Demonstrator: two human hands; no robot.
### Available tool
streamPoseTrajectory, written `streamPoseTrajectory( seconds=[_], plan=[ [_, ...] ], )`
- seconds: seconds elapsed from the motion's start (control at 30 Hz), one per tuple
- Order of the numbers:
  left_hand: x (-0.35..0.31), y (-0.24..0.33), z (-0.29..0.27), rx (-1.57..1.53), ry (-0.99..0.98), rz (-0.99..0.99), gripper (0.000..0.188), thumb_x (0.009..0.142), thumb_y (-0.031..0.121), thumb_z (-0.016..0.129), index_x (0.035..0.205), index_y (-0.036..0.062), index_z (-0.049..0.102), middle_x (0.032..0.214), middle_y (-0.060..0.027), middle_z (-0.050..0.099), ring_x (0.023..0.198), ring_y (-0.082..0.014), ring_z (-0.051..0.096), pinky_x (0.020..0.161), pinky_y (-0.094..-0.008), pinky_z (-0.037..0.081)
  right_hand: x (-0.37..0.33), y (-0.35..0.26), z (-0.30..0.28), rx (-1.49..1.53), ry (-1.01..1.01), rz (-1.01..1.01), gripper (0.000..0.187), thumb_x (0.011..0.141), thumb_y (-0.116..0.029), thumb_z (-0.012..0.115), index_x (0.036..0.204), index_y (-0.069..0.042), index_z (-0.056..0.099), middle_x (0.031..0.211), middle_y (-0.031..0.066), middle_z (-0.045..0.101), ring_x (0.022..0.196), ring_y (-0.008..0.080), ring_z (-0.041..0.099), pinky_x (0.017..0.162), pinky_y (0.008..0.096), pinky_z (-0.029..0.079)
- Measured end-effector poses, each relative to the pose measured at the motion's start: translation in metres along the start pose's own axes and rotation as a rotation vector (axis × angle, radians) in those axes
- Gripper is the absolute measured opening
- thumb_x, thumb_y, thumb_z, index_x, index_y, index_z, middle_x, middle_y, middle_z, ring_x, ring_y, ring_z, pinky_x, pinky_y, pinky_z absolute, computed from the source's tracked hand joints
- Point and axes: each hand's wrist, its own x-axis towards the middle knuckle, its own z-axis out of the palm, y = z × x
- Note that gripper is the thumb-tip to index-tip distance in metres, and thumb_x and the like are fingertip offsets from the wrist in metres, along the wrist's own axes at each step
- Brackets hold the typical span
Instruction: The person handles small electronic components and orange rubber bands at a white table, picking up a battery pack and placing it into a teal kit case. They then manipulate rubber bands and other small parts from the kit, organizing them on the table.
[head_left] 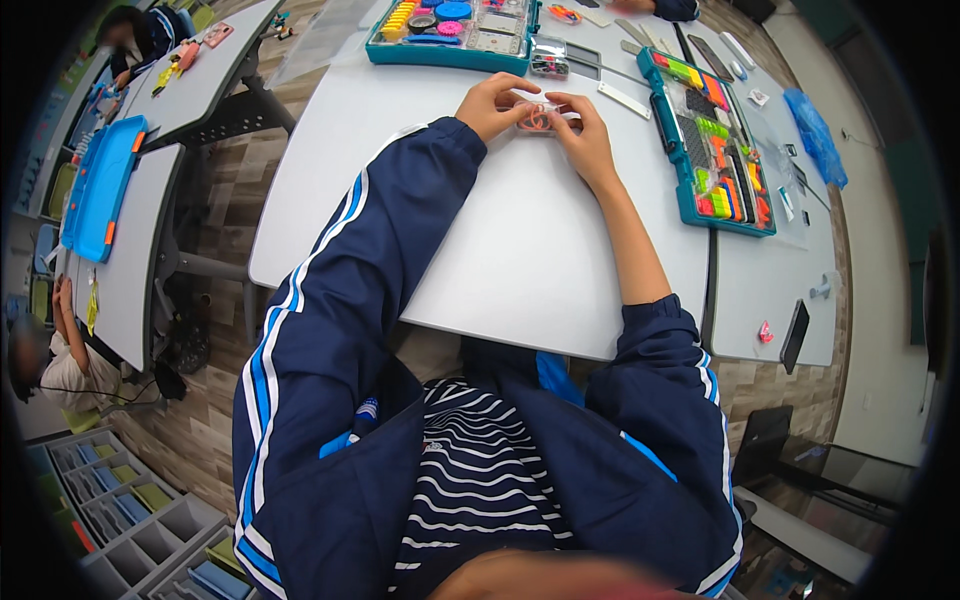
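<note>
Both my hands are at a small transparent box (pixel 538 119) with coral-orange, ring-like pieces showing through it. My left hand (pixel 490 108) grips its left side, thumb and fingers bent around the edge. From the right, my right hand (pixel 584 138) pinches the other side between thumb and fingers. The box is low over the white table (pixel 530 230); whether it rests on the tabletop I cannot tell. Just beyond it stands another small transparent case (pixel 549 57) with dark and red pieces inside.
A teal-edged parts tray (pixel 450 50) with colourful gears lies at the far edge. Another teal case (pixel 712 150) of sorted building parts is to the right. A white strip (pixel 624 100) lies between. Other people sit at tables on the left, near a blue tray (pixel 105 190).
</note>
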Motion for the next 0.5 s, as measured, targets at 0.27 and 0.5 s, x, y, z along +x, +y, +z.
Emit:
streamPoseTrajectory(
  seconds=[0.27, 0.5],
  plan=[
    [0.001, 0.002, 0.011, 0.303, 0.144, 0.135, 0.026, 0.085, 0.016, 0.076, 0.107, 0.0046, 0.072, 0.102, -0.0078, 0.070, 0.096, -0.0209, 0.068, 0.083, -0.0310, 0.054, 0.002, -0.002, 0.003, -0.046, -0.019, 0.056, 0.025, 0.095, -0.011, 0.061, 0.118, -0.007, 0.070, 0.115, 0.0111, 0.063, 0.107, 0.0226, 0.061, 0.088, 0.0326, 0.053],
    [-0.010, 0.009, 0.014, 0.530, 0.108, 0.050, 0.034, 0.080, 0.028, 0.080, 0.105, 0.0054, 0.074, 0.099, -0.0091, 0.069, 0.100, -0.0271, 0.060, 0.086, -0.0367, 0.050, 0.000, 0.002, 0.004, -0.174, -0.014, 0.024, 0.022, 0.097, -0.011, 0.059, 0.116, -0.005, 0.070, 0.115, 0.0088, 0.064, 0.098, 0.0171, 0.064, 0.084, 0.0281, 0.052]
  ],
)
